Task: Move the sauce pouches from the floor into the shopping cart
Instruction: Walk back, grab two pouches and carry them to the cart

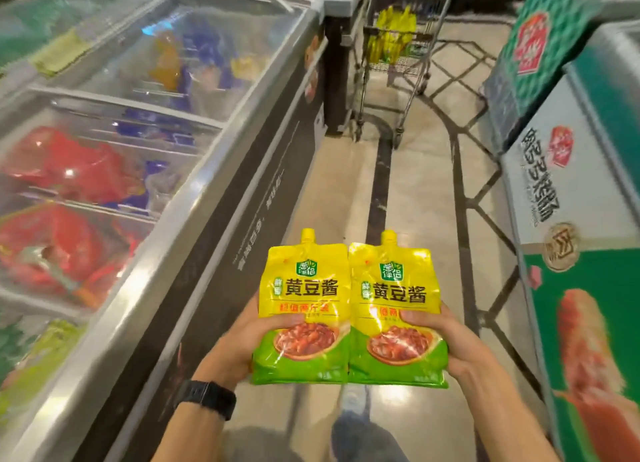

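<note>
Two yellow-and-green sauce pouches with spouts are held upright side by side in front of me. My left hand (242, 344) grips the left pouch (303, 288) at its lower left edge, thumb across the front. My right hand (450, 340) grips the right pouch (394, 295) at its lower right edge in the same way. The shopping cart (394, 63) stands farther down the aisle, with several yellow pouches (393, 35) inside its basket.
A long glass-topped freezer (166, 184) runs along the left side of the aisle. Green and white freezer cabinets (571, 219) line the right. Tiled floor (415, 191) lies between me and the cart. My shoe (351, 402) shows below the pouches.
</note>
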{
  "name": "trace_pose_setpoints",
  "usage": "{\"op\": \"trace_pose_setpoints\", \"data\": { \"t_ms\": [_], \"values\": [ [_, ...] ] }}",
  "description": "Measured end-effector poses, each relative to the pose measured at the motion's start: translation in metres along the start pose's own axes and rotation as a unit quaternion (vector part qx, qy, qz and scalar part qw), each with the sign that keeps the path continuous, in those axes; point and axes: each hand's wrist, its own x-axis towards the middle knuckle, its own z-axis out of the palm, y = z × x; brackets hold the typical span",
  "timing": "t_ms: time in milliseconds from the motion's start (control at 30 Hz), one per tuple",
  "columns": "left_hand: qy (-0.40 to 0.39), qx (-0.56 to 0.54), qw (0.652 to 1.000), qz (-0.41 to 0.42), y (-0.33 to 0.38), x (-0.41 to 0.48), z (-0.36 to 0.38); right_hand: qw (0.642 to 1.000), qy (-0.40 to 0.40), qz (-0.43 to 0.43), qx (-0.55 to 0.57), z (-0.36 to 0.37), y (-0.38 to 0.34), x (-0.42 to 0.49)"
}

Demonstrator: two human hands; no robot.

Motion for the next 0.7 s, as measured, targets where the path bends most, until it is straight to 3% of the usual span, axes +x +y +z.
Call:
{"op": "trace_pose_setpoints", "data": {
  "t_ms": [467,700],
  "values": [
    [-0.048,0.038,0.998,-0.021,0.158,0.310,0.095,0.996,0.067,-0.058,0.024,-0.090,-0.229,0.197],
    [-0.120,0.049,0.991,-0.040,0.261,0.466,0.148,0.989,0.111,-0.083,0.048,-0.127,-0.348,0.301]
  ]
}}
